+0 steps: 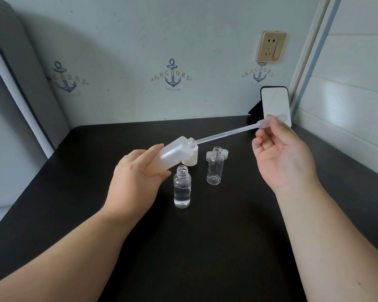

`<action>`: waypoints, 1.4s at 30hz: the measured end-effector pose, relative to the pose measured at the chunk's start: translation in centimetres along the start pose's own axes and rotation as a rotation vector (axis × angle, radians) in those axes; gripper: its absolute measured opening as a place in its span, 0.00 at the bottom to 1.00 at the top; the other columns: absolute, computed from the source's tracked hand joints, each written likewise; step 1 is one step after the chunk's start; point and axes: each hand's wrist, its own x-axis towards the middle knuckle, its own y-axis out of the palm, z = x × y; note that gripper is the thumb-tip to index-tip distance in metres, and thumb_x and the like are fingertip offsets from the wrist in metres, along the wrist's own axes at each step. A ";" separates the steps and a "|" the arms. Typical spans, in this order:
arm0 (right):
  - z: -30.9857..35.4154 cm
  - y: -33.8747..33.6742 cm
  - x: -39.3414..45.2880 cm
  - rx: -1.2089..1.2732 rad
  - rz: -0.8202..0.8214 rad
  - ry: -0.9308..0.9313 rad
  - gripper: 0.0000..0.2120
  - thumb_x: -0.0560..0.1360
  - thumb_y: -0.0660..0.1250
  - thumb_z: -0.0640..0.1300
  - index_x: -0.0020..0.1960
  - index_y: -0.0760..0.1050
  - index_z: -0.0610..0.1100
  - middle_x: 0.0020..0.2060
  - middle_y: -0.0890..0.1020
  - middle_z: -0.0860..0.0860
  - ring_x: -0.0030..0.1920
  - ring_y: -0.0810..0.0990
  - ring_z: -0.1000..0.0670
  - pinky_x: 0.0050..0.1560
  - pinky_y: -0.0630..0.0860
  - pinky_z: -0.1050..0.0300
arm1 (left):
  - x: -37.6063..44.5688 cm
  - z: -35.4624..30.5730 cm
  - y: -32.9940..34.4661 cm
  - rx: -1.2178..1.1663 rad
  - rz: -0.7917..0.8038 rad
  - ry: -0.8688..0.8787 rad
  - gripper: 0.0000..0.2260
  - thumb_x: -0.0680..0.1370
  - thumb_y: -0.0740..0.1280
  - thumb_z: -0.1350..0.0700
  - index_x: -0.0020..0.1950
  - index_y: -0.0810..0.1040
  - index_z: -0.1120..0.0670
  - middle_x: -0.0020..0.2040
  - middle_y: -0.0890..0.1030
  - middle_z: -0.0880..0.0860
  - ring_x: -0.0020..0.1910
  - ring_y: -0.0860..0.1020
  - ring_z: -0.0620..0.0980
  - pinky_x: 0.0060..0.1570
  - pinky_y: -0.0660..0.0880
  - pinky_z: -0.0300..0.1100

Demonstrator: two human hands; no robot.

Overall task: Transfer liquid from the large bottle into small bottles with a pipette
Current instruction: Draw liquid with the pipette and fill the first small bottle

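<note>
My left hand [135, 177] grips the large frosted bottle [172, 154], lifted off the table and tilted with its open neck pointing up and right. A clear plastic pipette [227, 132] runs from that neck to my right hand [279, 153], which pinches its bulb between thumb and fingertips. The pipette's tip sits inside the bottle's neck. In front of the large bottle stands a small clear bottle [182, 190], uncapped and mostly full of clear liquid. A second small bottle [215, 168], uncapped and empty, stands to its right.
The black table [194, 247] meets the wall at the back. A white cap [191, 161] stands behind the tilted bottle, and small clear caps [225, 153] lie behind the empty bottle. A phone [275, 103] leans on a stand at the back right corner.
</note>
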 end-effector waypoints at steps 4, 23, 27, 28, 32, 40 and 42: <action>0.2 -0.1 0.1 0.098 -0.079 0.010 0.03 0.79 0.69 0.41 0.49 0.79 0.41 0.39 0.84 0.51 0.38 0.82 0.53 0.42 0.78 0.62 | 0.1 0.1 -0.1 -0.018 0.000 -0.035 0.25 0.76 0.75 0.51 0.72 0.74 0.43 0.55 0.77 0.43 0.54 0.74 0.45 0.53 0.68 0.39; -0.1 0.2 0.2 0.097 -0.082 0.061 0.04 0.77 0.68 0.38 0.44 0.78 0.40 0.34 0.81 0.49 0.32 0.76 0.53 0.36 0.74 0.61 | 0.2 0.2 0.0 -0.258 0.014 -0.217 0.18 0.76 0.73 0.42 0.59 0.67 0.35 0.48 0.77 0.33 0.47 0.75 0.24 0.41 0.69 0.30; -0.1 0.2 0.2 0.078 -0.075 0.055 0.06 0.77 0.68 0.38 0.42 0.79 0.40 0.35 0.81 0.49 0.32 0.76 0.53 0.36 0.74 0.61 | 0.3 0.3 0.2 -0.254 0.046 -0.203 0.21 0.75 0.73 0.42 0.64 0.68 0.38 0.49 0.76 0.33 0.48 0.74 0.22 0.41 0.69 0.29; -0.1 0.2 0.1 0.074 -0.071 0.054 0.06 0.77 0.69 0.38 0.42 0.79 0.40 0.35 0.81 0.49 0.32 0.76 0.53 0.36 0.74 0.61 | 0.3 0.3 0.2 -0.258 0.049 -0.201 0.22 0.75 0.73 0.41 0.66 0.69 0.39 0.49 0.76 0.32 0.48 0.74 0.23 0.42 0.69 0.29; -0.1 0.2 0.1 0.074 -0.054 0.050 0.05 0.77 0.69 0.38 0.42 0.79 0.40 0.35 0.81 0.49 0.32 0.76 0.53 0.36 0.75 0.61 | -0.1 0.1 -0.2 -0.382 0.033 -0.195 0.25 0.76 0.72 0.41 0.70 0.68 0.39 0.56 0.77 0.32 0.53 0.77 0.30 0.48 0.72 0.31; -0.1 0.1 0.2 0.066 -0.027 0.033 0.04 0.77 0.69 0.38 0.43 0.79 0.40 0.34 0.80 0.49 0.33 0.76 0.52 0.36 0.74 0.61 | -1.8 -1.1 -2.5 -0.411 -0.245 0.046 0.11 0.74 0.64 0.57 0.54 0.77 0.44 0.47 0.80 0.41 0.47 0.80 0.43 0.44 0.78 0.37; -0.1 0.1 0.2 0.058 -0.008 0.031 0.07 0.77 0.69 0.38 0.40 0.81 0.41 0.34 0.80 0.49 0.33 0.76 0.52 0.36 0.74 0.61 | -2.0 -1.5 -2.5 -0.406 -0.157 0.083 0.11 0.73 0.64 0.59 0.50 0.78 0.45 0.45 0.81 0.42 0.46 0.81 0.44 0.45 0.79 0.41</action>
